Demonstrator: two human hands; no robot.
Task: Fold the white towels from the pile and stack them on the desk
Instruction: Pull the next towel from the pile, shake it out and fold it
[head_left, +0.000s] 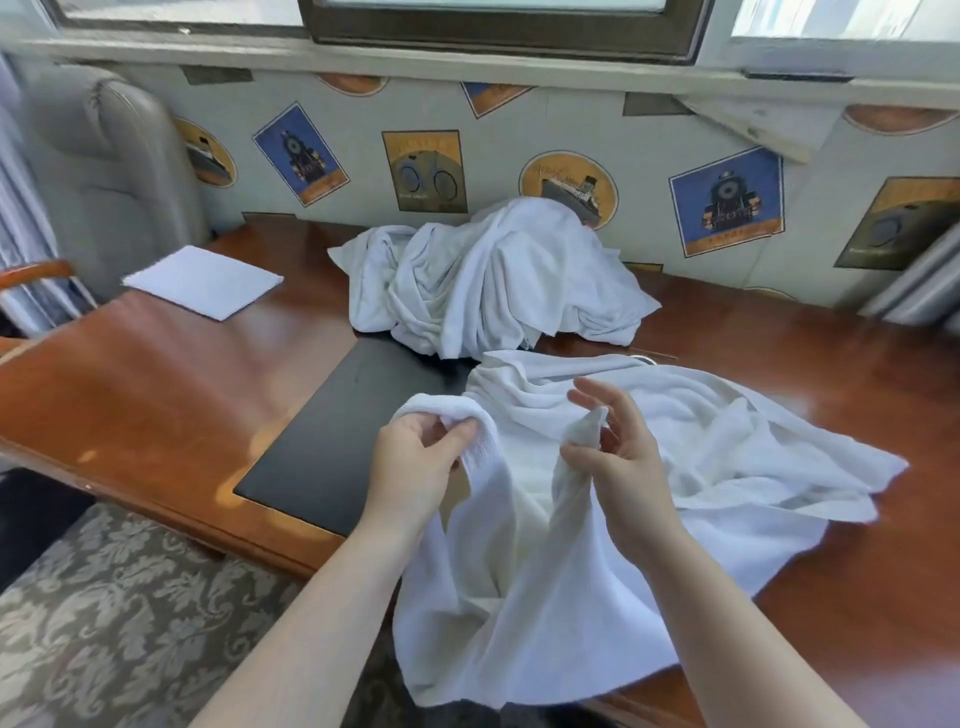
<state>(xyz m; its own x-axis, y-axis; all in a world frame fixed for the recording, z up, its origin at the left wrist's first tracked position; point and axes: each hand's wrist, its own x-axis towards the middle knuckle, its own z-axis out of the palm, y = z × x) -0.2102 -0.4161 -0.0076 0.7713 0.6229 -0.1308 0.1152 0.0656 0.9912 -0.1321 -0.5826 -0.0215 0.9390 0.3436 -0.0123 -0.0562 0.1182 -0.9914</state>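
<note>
**Two hands on one towel, one folded, a pile waiting**

Both hands work a single loose white towel (597, 545) at the near edge of the desk (156, 374). The left hand (415, 457) has its fingers and thumb curled round a bunched edge of the cloth, lifted at about 10 o'clock from the towel's middle. The right hand (618, 447) pinches another gathered fold between thumb and lower fingers, while its upper fingers stand spread and free of the cloth. The two hands are near each other, with a hanging strip of towel between them. The rest of this towel lies rumpled over the desk toward 3 o'clock and droops over the front edge toward 6 o'clock.

At 12 o'clock from the hands sits one heap of unfolded white towels (493, 280) against the wall; how many are in it cannot be told. One folded white towel (202, 280) lies flat by itself at 10 o'clock, well apart from the heap.

One black desk mat (343, 431) lies under the heap's near edge. One grey upholstered chair (109, 166) stands at 10 o'clock beyond the desk, and patterned carpet (104, 597) shows at 8 o'clock.
</note>
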